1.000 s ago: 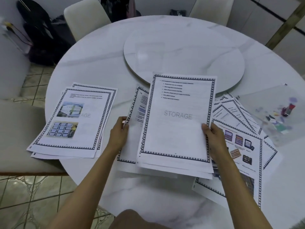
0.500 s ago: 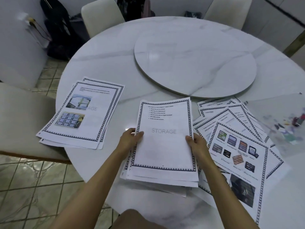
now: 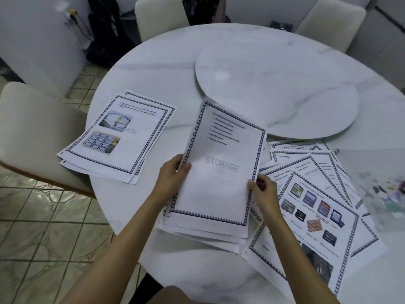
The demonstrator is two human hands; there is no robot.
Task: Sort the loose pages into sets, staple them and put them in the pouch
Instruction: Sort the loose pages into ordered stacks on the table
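Nearer than the turntable (image 3: 285,88), the left hand (image 3: 172,175) and right hand (image 3: 264,190) pinched the STORAGE stack (image 3: 219,189) with their fingers (image 3: 185,166); lower sheets splayed, so tapping them square on the worktop (image 3: 153,69) looked wise.

Pouch (image 3: 372,172) cut off at right edge (contents blurred); bullet text on top sheet (image 3: 221,185) too blurred to read.

A round white marble table (image 3: 153,69) with a raised turntable (image 3: 274,84) is set on glossy pale floor tiles (image 3: 43,227). Cream chairs are placed at left (image 3: 32,128) and on the far side (image 3: 160,16). Dark bags (image 3: 105,36) are leaned against the far-left white wall (image 3: 32,40).
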